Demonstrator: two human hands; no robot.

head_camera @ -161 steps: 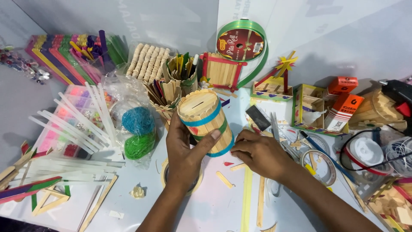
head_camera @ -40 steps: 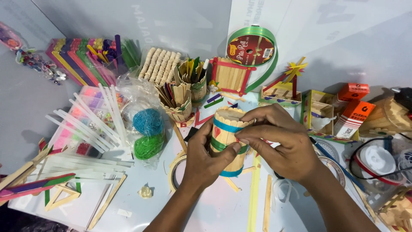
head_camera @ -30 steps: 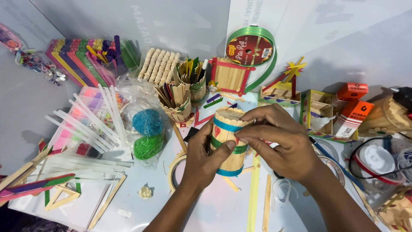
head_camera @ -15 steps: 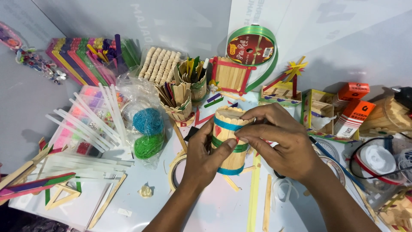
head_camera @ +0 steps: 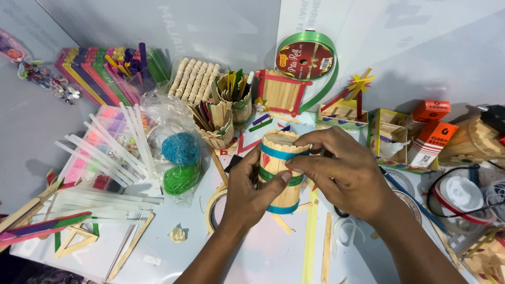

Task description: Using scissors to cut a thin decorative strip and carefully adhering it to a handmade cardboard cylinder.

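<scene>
A cylindrical pot made of wooden craft sticks [head_camera: 277, 168], ringed with blue and green ribbon bands, stands upright at the middle of the table. My left hand [head_camera: 251, 192] wraps around its near left side, thumb pressed on the green band. My right hand [head_camera: 342, 176] comes over from the right, its fingertips pinching the ribbon near the pot's upper edge. The pot's right side is hidden behind my right hand.
Two smaller stick pots [head_camera: 216, 126] with sticks stand behind. Glue sticks [head_camera: 118, 152], blue and green yarn balls [head_camera: 180, 163], coloured stick stacks [head_camera: 100, 71], a green ribbon spool [head_camera: 305, 60], a stick frame [head_camera: 281, 92], orange boxes [head_camera: 428, 129], a tape ring [head_camera: 214, 208] and loose sticks surround it.
Earlier my left hand held the pot tilted while the right rested on the table. Now the pot stands upright, lower, with both hands on its bands; little movement in the last second.
</scene>
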